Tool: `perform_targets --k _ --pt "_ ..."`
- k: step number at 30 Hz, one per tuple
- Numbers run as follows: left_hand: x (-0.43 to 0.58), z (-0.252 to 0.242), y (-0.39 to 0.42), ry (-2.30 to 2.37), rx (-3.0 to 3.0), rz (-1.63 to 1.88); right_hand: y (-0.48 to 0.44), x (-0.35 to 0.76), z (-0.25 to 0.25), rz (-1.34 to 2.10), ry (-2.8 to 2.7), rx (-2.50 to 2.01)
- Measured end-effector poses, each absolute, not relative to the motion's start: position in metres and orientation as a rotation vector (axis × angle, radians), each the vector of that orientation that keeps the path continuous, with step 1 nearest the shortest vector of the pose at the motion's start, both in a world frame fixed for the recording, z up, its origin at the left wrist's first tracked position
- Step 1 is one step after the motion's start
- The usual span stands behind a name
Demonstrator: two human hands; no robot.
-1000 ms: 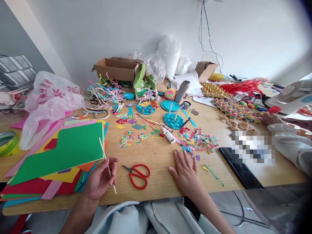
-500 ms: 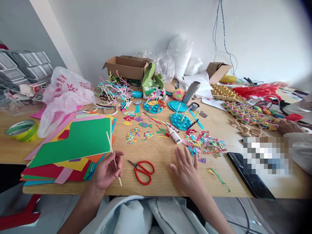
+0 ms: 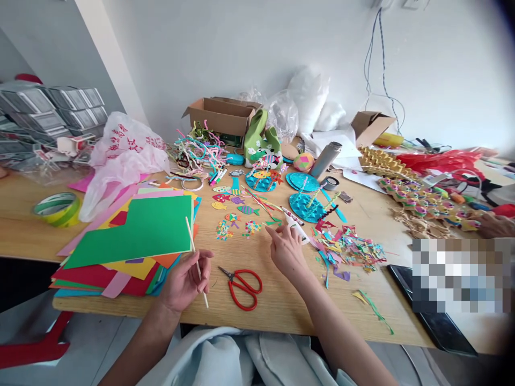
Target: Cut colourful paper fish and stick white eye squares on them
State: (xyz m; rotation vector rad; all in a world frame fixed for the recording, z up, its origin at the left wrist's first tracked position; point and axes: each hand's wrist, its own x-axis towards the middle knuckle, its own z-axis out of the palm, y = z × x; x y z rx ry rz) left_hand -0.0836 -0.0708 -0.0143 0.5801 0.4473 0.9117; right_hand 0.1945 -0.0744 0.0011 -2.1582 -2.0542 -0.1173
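Observation:
My left hand (image 3: 189, 280) is closed round a thin white stick (image 3: 198, 262), which slants upright in front of the coloured paper. My right hand (image 3: 287, 249) is over the table beside a white glue bottle (image 3: 298, 230), its index finger stretched out to the left and the other fingers partly bent. Whether it touches the bottle I cannot tell. Red-handled scissors (image 3: 245, 288) lie between my hands. Beyond them are cut-out paper fish (image 3: 248, 210) and little heaps of paper bits (image 3: 223, 230). Blue discs (image 3: 306, 208) with twisted pipe cleaners stand behind the bottle.
Stacked coloured paper (image 3: 161, 214) lies at left, near a tape roll (image 3: 57, 209). Paper scraps (image 3: 354, 247) and a phone (image 3: 430, 308) are at right. Pipe cleaners (image 3: 197, 153), a cardboard box (image 3: 219, 115) and a steel flask (image 3: 326, 159) stand behind. Another person's hand (image 3: 497, 224) is far right.
My right hand has moved left and farther from me, from beside the scraps to the glue bottle. My left hand keeps the stick. The whole view has shifted slightly.

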Motion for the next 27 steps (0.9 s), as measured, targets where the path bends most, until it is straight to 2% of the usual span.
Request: perform_targets --k 6,13,21,27 --pt "-0.086 -0.018 -0.072 0.445 0.568 0.923 -0.042 0.185 -0.005 -0.106 -2.075 -2.247" --pt "-0.085 -0.02 -0.07 0.439 0.571 0.905 -0.052 0.179 0.003 -0.098 -2.113 -2.265" --pt "-0.086 -0.019 -0.07 0.438 0.569 0.921 -0.142 0.19 -0.004 -0.081 -2.194 -2.109" --pt "-0.083 -0.018 -0.068 0.446 0.571 0.92 -0.201 0.251 -0.004 -0.454 -1.929 -2.25"
